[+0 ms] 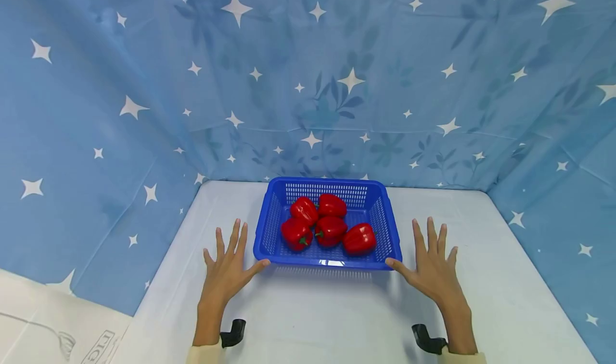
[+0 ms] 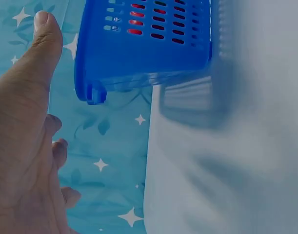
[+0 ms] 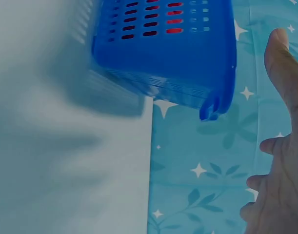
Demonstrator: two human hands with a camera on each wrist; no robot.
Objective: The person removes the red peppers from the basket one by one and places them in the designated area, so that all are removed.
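A blue perforated basket (image 1: 327, 260) holds several red bell peppers (image 1: 359, 239). My left hand (image 1: 226, 276) is spread with straight fingers at the basket's near left corner, its thumb tip close to the rim. On the other side my right hand (image 1: 435, 273) is spread the same way, thumb by the near right corner; whether either thumb touches cannot be told from the head view. In the left wrist view the basket (image 2: 144, 53) stands apart from the hand (image 2: 29, 146). The right wrist view likewise shows a gap between basket (image 3: 163, 58) and hand (image 3: 285, 146).
The basket is on a white table (image 1: 322, 310), towards its back edge. Blue curtains (image 1: 289, 86) with white stars rise behind and at both sides. A black band piece is at each wrist. Pale printed fabric (image 1: 48, 321) shows at the lower left.
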